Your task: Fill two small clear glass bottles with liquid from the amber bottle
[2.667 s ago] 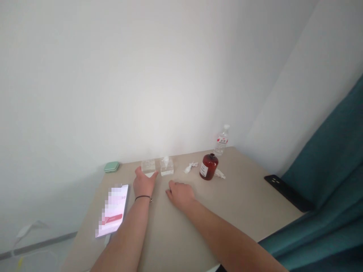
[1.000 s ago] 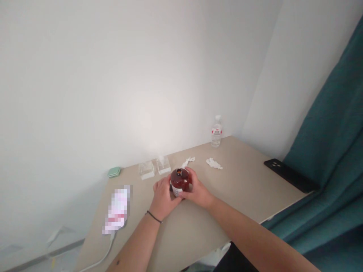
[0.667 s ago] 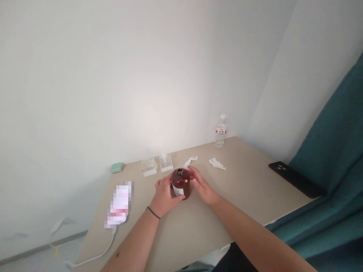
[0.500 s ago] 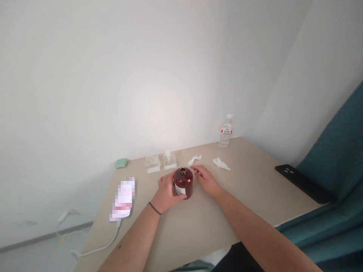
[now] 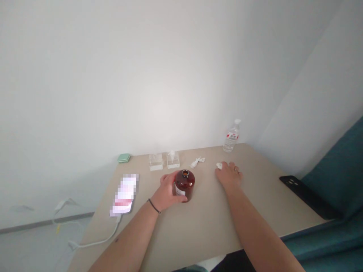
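A dark amber, round-shouldered bottle with a white label stands upright on the table, its narrow mouth uncovered. My left hand is wrapped around its left side, thumb across the front. Farther right, my right hand is closed over a crumpled white tissue; only the tissue's left end shows, the rest lies hidden under the fingers. A second twisted white tissue lies between the bottle and that hand, a little farther back.
Two clear square containers stand near the wall, beside a small green case. A phone with a white cable lies left. A water bottle stands at the back right. A long black object lies by the teal curtain.
My right hand has left the side of the amber bottle and moved right, onto the crumpled tissue. My left hand keeps its hold on the bottle. The view has shifted slightly.
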Motion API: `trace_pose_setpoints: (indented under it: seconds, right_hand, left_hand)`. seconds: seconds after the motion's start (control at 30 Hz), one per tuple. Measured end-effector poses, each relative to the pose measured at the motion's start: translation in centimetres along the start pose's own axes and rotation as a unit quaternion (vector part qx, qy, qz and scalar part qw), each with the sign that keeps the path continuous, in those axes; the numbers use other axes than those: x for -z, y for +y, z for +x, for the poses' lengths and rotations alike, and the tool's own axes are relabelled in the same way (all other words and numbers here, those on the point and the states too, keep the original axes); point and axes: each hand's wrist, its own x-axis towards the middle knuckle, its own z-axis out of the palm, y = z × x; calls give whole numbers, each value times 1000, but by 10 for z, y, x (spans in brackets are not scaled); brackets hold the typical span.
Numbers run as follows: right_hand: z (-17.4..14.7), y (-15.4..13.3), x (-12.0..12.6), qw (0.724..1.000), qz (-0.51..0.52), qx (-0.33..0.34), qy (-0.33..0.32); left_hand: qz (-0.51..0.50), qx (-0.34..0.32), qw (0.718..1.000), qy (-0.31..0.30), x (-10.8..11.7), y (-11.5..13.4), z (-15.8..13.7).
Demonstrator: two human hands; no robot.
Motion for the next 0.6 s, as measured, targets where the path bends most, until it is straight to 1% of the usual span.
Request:
trace_pose_setpoints:
  seconds: [0.03, 0.13, 0.2, 0.27, 0.3, 0.33, 0.37, 0.4, 0.47, 0.5, 0.53, 0.6]
  right_hand:
    - [0, 4, 3, 1000, 20, -4, -15]
    - [-5, 2, 10, 995, 78, 33, -57]
    - [-14, -11, 15, 986, 127, 59, -89]
    - [-28, -30, 23, 970, 188, 75, -131]
    - [-36, -40, 29, 958, 226, 83, -157]
    - [-43, -50, 36, 924, 315, 81, -202]
    - [-50, -60, 45, 890, 378, 81, -241]
    - [-55, -69, 54, 869, 412, 86, -261]
    - [-64, -84, 71, 844, 438, 114, -286]
    - [-67, -90, 79, 842, 433, 143, -289]
    - [-69, -95, 85, 848, 413, 182, -277]
    - [-73, -102, 92, 872, 345, 262, -229]
  left_hand:
    - [-5, 3, 1000, 4, 0, 2, 0]
    - [-27, 5, 999, 34, 1, 6, -1]
    - [-41, -9, 997, 59, 3, 8, -2]
    - [-57, -41, 995, 72, 5, 12, -1]
    - [-67, -61, 993, 70, 7, 14, -1]
    - [-78, -79, 992, 65, 8, 16, 0]
    - [-89, -93, 990, 56, 10, 18, 0]
    - [-94, -101, 989, 48, 11, 21, 1]
    - [-85, -104, 990, 34, 13, 25, 2]
    - [-78, -101, 991, 31, 14, 27, 2]
    - [-74, -96, 992, 29, 15, 28, 2]
    - [-83, -84, 993, 30, 15, 30, 1]
